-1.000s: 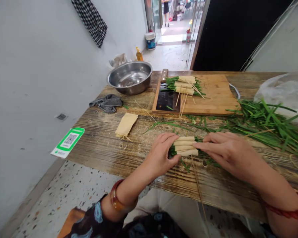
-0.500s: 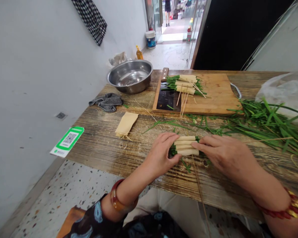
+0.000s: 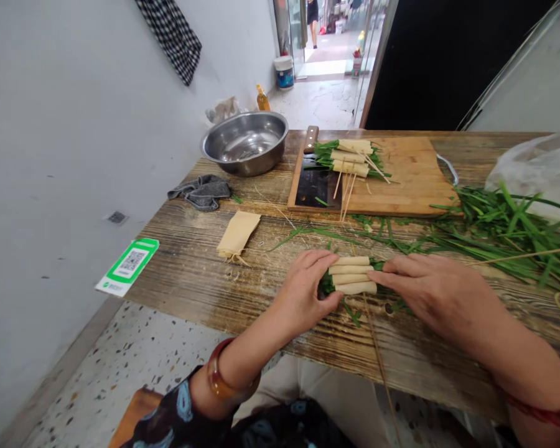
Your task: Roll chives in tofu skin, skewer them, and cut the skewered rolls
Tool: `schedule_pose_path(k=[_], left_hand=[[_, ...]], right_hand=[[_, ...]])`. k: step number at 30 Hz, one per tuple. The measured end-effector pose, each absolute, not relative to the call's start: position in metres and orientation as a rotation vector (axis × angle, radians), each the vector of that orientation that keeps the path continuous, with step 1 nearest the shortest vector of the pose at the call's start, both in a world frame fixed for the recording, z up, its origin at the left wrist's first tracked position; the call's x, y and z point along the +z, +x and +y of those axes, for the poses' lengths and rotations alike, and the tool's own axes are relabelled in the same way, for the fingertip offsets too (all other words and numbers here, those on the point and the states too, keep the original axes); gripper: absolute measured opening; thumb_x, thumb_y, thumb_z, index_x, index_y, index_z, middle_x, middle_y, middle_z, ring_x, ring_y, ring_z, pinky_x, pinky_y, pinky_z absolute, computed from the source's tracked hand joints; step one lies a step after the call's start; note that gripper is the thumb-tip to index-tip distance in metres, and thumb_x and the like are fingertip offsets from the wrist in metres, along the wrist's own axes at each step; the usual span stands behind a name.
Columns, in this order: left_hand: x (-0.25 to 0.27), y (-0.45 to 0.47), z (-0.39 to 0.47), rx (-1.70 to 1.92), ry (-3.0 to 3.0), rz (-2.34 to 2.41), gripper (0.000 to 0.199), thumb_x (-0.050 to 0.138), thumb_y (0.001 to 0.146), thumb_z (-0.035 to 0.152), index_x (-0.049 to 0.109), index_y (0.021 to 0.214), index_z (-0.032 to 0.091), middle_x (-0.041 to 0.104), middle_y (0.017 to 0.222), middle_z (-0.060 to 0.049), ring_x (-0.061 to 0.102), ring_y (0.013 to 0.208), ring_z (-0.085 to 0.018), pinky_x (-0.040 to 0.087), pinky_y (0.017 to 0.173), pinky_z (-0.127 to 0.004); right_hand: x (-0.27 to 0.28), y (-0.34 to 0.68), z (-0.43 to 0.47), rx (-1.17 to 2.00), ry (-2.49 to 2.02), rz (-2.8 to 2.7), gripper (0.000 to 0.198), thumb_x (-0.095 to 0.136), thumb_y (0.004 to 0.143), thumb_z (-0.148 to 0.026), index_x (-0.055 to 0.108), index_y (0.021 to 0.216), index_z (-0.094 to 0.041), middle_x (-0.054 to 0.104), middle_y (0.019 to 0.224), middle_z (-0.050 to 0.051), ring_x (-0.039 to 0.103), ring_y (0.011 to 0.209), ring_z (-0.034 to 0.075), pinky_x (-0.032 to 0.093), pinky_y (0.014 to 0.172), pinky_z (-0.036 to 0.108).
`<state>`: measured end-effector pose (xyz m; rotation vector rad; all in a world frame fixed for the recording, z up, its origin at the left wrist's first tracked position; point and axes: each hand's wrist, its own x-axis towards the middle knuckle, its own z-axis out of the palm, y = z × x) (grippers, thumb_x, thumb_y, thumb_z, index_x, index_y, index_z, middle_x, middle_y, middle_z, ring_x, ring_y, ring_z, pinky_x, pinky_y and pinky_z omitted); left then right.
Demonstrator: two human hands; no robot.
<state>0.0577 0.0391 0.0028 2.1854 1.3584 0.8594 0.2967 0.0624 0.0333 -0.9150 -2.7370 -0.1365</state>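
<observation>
Several pale tofu-skin rolls with green chives poking from their ends lie side by side on the wooden table. My left hand is closed around their left end, thumb at the near roll and fingers at the far one. At the right end, my right hand has its fingers pinched together, a fingertip touching the rolls. A thin bamboo skewer runs out behind this hand and appears held in it; its other end is hidden by the fingers.
A cutting board bears a cleaver and skewered rolls. Loose chives and a plastic bag lie right. Tofu-skin sheets, a grey cloth and a steel basin are left.
My right hand has shifted slightly right, its fingertip drawing back toward the rolls' right end, and the skewer has moved right with it. My left hand keeps its hold.
</observation>
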Motion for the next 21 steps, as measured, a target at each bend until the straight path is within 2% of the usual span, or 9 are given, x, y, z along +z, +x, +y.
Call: schedule_pose_path(k=[7,15,17,21], left_hand=[[0.003,0.059,0.039,0.852,2.189,1.363,0.052,0.07,0.07,0.02,0.055,0.12,0.02,0.059,0.121,-0.01,0.053,0.114,-0.026,0.042,0.1,-0.045],[0.002,0.059,0.038,0.879,2.22,1.352,0.05,0.068,0.071,0.018,0.053,0.119,0.02,0.058,0.12,-0.011,0.052,0.113,-0.025,0.043,0.099,-0.045],[0.002,0.059,0.037,0.879,2.227,1.339,0.045,0.067,0.072,0.018,0.054,0.115,0.022,0.058,0.12,-0.01,0.052,0.114,-0.025,0.042,0.099,-0.045],[0.002,0.058,0.036,0.847,2.263,1.34,0.022,0.067,0.075,0.018,0.059,0.095,0.021,0.057,0.123,-0.011,0.051,0.118,-0.026,0.04,0.1,-0.046]], right_hand=[[0.035,0.293,0.06,-0.277,-0.935,-2.801,0.027,0.047,0.087,-0.01,0.065,0.104,-0.022,0.062,0.079,0.003,0.05,0.068,0.017,0.028,0.059,0.031],[0.038,0.3,0.059,-0.226,-0.973,-2.76,0.031,0.045,0.087,-0.009,0.065,0.106,-0.025,0.062,0.082,0.002,0.052,0.068,0.017,0.031,0.062,0.031],[0.038,0.302,0.06,-0.221,-0.984,-2.749,0.031,0.045,0.087,-0.01,0.066,0.104,-0.026,0.063,0.082,0.002,0.052,0.067,0.017,0.031,0.061,0.031],[0.039,0.303,0.061,-0.219,-0.987,-2.729,0.029,0.045,0.087,-0.01,0.067,0.1,-0.025,0.063,0.08,0.002,0.052,0.066,0.016,0.032,0.061,0.03]])
